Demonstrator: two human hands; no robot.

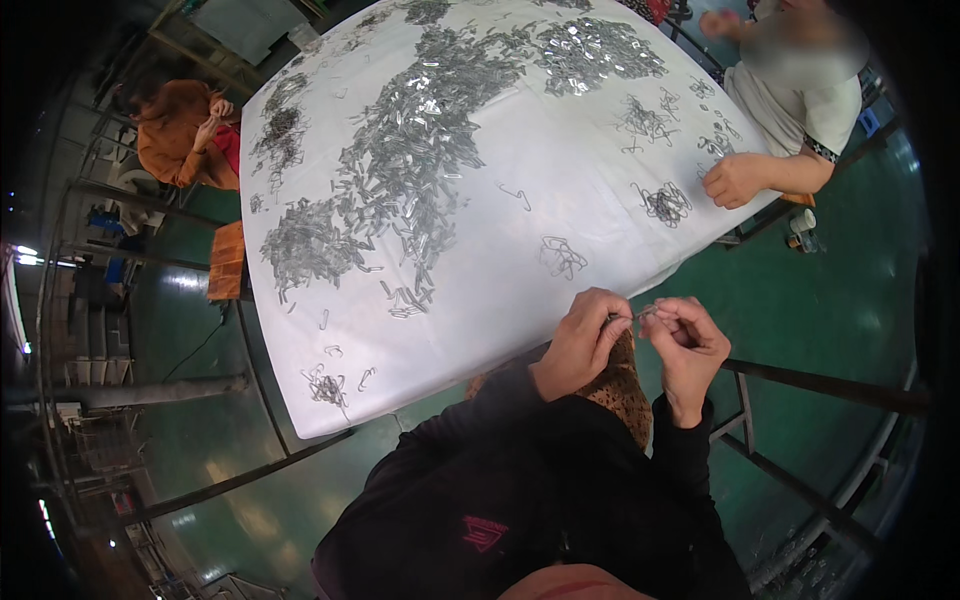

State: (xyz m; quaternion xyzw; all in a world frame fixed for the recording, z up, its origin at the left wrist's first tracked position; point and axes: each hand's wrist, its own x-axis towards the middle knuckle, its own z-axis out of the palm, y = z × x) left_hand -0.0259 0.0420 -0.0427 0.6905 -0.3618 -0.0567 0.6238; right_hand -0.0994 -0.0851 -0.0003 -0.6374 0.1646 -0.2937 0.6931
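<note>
Close together at the table's near edge, both my hands pinch a small thin metal piece (646,311). My left hand (585,338) has thumb and forefinger pressed together at the piece's left end. My right hand (687,346) grips the other end with its fingertips. Most of the piece is hidden by the fingers, so its exact kind does not show. Nearest to my hands on the white-covered table (490,330) lies a small group of bent wire hooks (563,257). A single wire hook (515,195) lies farther back.
A big heap of flat metal clips (415,145) spreads over the table's middle and far side. Small wire piles lie at the near left (328,386) and right (663,203). Co-workers sit at the right (800,110) and far left (180,130). A wooden stool (227,260) stands left.
</note>
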